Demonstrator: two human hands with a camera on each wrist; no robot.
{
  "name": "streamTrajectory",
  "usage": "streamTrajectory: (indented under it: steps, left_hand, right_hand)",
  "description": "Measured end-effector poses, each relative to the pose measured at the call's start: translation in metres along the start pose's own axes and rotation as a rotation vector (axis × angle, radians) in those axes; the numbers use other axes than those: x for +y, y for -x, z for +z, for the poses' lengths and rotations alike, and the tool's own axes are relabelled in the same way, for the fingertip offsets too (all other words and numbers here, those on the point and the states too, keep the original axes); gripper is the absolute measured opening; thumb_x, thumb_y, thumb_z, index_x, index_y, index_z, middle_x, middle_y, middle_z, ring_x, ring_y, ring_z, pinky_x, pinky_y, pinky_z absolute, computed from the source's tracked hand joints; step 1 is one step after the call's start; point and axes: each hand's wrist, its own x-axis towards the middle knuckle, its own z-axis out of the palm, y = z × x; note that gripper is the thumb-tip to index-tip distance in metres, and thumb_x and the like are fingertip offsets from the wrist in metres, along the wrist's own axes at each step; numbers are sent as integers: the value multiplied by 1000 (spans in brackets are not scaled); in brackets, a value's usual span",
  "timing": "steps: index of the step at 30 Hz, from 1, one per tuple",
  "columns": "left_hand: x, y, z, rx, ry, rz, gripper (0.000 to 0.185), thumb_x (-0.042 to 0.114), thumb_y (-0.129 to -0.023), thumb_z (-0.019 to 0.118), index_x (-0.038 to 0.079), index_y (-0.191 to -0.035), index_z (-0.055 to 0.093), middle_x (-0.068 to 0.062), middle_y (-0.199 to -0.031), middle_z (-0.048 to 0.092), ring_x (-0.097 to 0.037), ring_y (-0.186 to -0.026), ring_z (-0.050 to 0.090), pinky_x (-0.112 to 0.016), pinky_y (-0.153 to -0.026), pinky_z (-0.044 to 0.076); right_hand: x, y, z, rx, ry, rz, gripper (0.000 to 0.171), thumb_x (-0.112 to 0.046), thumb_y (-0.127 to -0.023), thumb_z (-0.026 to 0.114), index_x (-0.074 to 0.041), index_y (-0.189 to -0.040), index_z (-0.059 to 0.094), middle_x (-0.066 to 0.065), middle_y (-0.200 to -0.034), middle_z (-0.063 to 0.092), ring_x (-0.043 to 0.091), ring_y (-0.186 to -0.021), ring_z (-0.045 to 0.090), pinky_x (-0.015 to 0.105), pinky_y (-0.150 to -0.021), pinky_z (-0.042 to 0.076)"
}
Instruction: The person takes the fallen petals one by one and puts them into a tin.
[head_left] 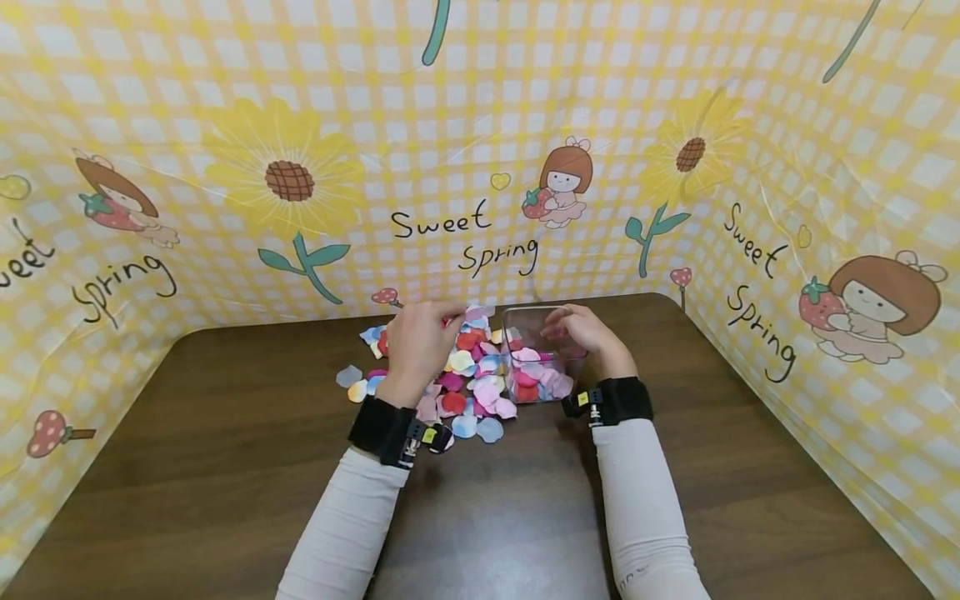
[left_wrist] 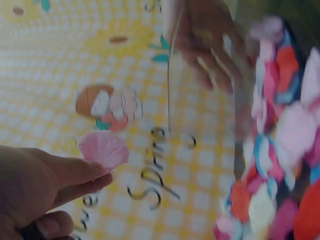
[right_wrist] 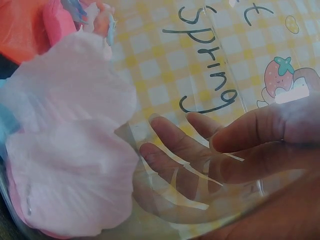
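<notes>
A heap of coloured paper petals [head_left: 465, 375] lies on the brown table [head_left: 225, 467]. My left hand [head_left: 420, 342] is over the heap and pinches a pink petal [left_wrist: 103, 148] between thumb and fingertips. Just to the right stands a clear plastic box [head_left: 542, 354] partly filled with petals [right_wrist: 70, 170]. My right hand [head_left: 588, 333] holds the box at its right side, fingers [right_wrist: 175, 150] curled over the rim into the box and seen through the clear wall.
A yellow checked backdrop [head_left: 480, 158] printed with sunflowers and "Sweet Spring" walls the table at the back and both sides. Bare brown tabletop stretches in front of the heap and to the left.
</notes>
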Motion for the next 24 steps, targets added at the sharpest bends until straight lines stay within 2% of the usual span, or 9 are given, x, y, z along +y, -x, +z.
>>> streamTrajectory:
  steps: [3,7,12,15,17,19,24]
  left_hand:
    - [15,0,4,-3,0,46,13,21,-93,78,18,-104,83,-5,-96,79,-23,-69,66,-31,-47,32]
    - [32,5,14,-49,13,99,13,20,-94,77,18,-105,83,-5,-88,78,-19,-57,56,-29,-46,28]
    - [43,13,32,-138,41,175,15,19,-97,73,18,-109,81,-3,-88,78,-19,-67,66,-28,-49,39]
    - [43,17,40,-191,23,208,17,19,-99,69,19,-111,81,-2,-83,75,-19,-68,66,-29,-50,39]
    - [40,18,41,-210,12,204,17,20,-100,68,20,-112,80,0,-77,72,-17,-63,62,-29,-47,36]
    - [37,16,39,-218,26,182,17,21,-99,69,20,-113,80,1,-71,68,-14,-59,56,-28,-46,33]
    - [23,6,20,-217,48,98,22,22,-99,71,18,-118,79,-1,-64,58,-14,-50,40,-28,-44,24]
  right_hand:
    - [0,0,0,-2,-8,5,43,-9,-97,34,4,-132,54,24,-132,63,39,-124,53,58,-105,43]
    - [0,0,-1,-9,-46,24,42,-8,-96,37,4,-133,54,24,-133,62,39,-125,53,59,-106,42]
    - [0,-2,0,-6,-46,6,40,-6,-96,39,4,-132,54,25,-132,62,38,-123,54,56,-105,43]
    - [0,-1,0,-10,-48,1,40,-6,-97,38,6,-132,54,26,-131,62,39,-123,54,56,-104,45]
    - [0,0,0,-13,-58,5,40,-6,-97,38,6,-132,54,27,-131,63,39,-123,54,58,-104,45]
    - [0,0,-1,-11,-23,-17,41,-7,-98,36,6,-132,55,26,-130,64,39,-122,55,57,-105,44]
    - [0,-1,-1,8,16,-31,40,-8,-97,37,5,-129,57,24,-127,66,38,-121,56,57,-108,38]
